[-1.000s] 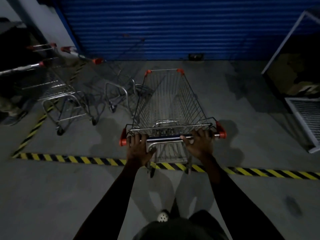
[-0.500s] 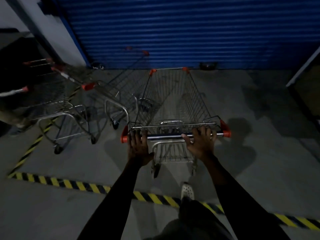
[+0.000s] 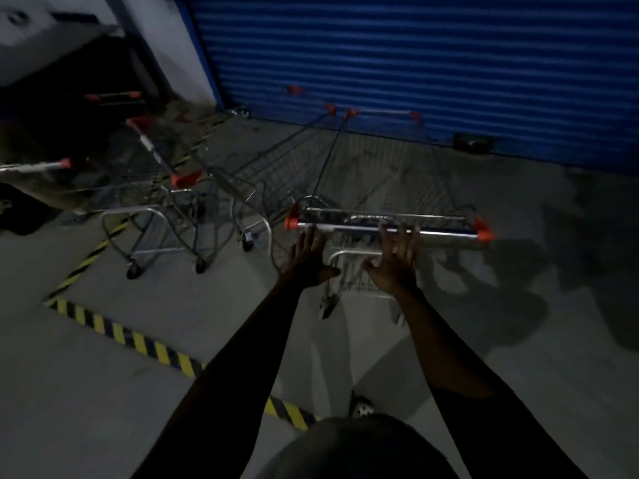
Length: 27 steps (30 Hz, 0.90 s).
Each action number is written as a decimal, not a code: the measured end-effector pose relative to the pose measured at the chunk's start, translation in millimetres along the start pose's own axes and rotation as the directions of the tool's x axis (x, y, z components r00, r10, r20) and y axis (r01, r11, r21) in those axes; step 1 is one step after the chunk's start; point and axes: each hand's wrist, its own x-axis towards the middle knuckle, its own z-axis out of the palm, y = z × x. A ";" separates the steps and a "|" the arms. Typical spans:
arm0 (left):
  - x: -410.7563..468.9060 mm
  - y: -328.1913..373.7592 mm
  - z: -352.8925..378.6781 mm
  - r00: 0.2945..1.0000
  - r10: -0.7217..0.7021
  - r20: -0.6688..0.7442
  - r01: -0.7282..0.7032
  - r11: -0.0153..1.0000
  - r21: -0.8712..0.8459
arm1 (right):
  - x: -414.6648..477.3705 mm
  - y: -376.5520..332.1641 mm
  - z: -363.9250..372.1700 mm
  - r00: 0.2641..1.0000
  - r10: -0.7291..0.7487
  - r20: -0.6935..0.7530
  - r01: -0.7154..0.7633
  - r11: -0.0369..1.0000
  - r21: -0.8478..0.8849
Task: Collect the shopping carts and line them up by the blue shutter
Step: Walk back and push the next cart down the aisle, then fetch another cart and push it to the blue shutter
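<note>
Gripped by neither the splayed left hand (image 3: pixel 306 259) nor right hand (image 3: pixel 394 262), the shopping cart (image 3: pixel 387 230) could be sent unchecked into the blue shutter (image 3: pixel 415 63).

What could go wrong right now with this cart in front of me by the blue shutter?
1. The left hand and right hand are open, fingers only at the handle, so the cart may roll free and bump the blue shutter.
2. Its front sits close beside the neighbouring cart; the wire baskets might snag.
</note>
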 end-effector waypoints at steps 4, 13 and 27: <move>-26.9 -36.5 31.2 0.990 -0.107 0.096 0.117 0.987 -0.108 | -22.4 -34.7 46.1 0.939 -0.083 0.335 0.092 0.996 -0.013; -212.8 -191.8 112.2 0.801 -0.556 0.224 0.595 0.690 -0.413 | -162.1 -133.0 151.7 0.262 -0.265 0.928 0.459 0.880 0.122; -442.0 -424.7 104.6 0.410 -0.867 0.282 0.286 -0.172 -0.943 | -280.0 -391.6 293.6 0.063 -0.332 0.941 0.461 0.846 0.267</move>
